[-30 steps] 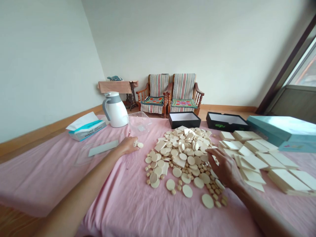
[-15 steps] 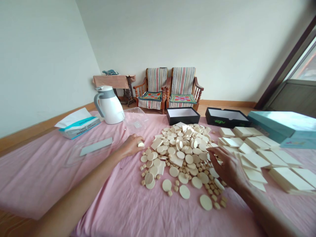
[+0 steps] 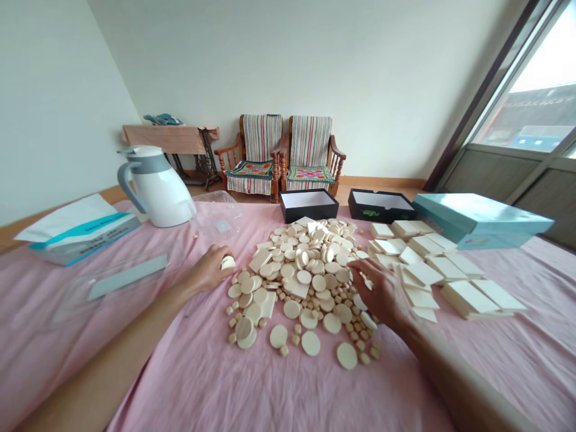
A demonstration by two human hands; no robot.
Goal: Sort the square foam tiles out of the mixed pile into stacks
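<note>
At the left of the pile, my left hand (image 3: pixel 210 269) is closed around a few pale wooden discs (image 3: pixel 228 262), held just above the cloth. My right hand (image 3: pixel 382 293) reaches over the pile's right side, its thumb and forefinger apart; part of its fingers is hidden behind the hand. The wooden disc pile (image 3: pixel 310 273) lies between both hands, mixed with square wooden tiles and small wooden cubes (image 3: pixel 360 336). Loose discs (image 3: pixel 311 344) lie flat along its near edge. Stacked square wooden tiles (image 3: pixel 472 298) stand right of my right hand.
Behind the pile are two black open boxes (image 3: pixel 309 215) and a light blue box (image 3: pixel 483 222). A white jug (image 3: pixel 164 195), a tissue pack (image 3: pixel 85 231) and clear plastic trays (image 3: pixel 216 216) stand at left. Pink cloth (image 3: pixel 279 396) covers the surface.
The view has turned to the right, so everything sits farther left in it. My left hand still holds discs, now showing more of them. My right hand stays over the pile's right side.
</note>
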